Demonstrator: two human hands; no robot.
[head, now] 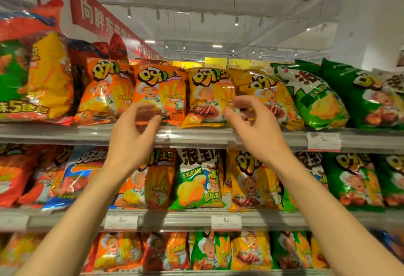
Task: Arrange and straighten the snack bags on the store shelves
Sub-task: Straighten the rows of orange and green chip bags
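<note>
Snack bags line the top shelf point(196, 138): the orange potato-stick bag point(160, 92) stands upright, the yellow bag point(271, 96) beside it leans. Left hand point(131, 136) and right hand point(255, 129) hover, loosely curled, holding nothing; straightening seems unfinished.

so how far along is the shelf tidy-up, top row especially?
Looks done: the two orange bags on the top shelf stand upright, facing out. In hand: left hand and right hand are raised in front of the yellow bag, fingers loosely curled, no grip on anything. Left: the tilted yellow bag leaning right, the slumped green-and-white bag, and the crowded middle shelf.
</note>
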